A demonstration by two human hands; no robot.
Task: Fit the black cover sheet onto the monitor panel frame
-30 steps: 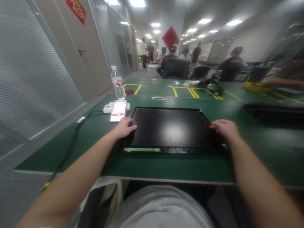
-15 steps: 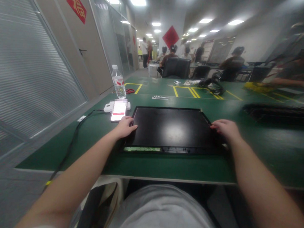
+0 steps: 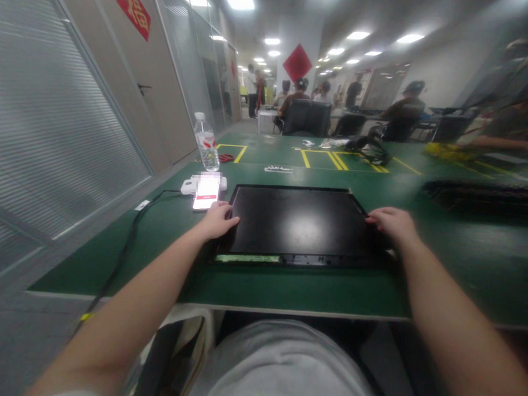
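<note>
Screen (image 3: 298,222) lies flat between the half-open left hand (image 3: 215,222) and pinching right hand (image 3: 393,225), each holding 1 edge, seemingly in place, though the green strip (image 3: 247,258) near the left remains uncovered.

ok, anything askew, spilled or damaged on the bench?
No spill or clear damage visible. One oddity: a green strip shows along the near edge of the black panel, left part only; the rest is dark.
</note>
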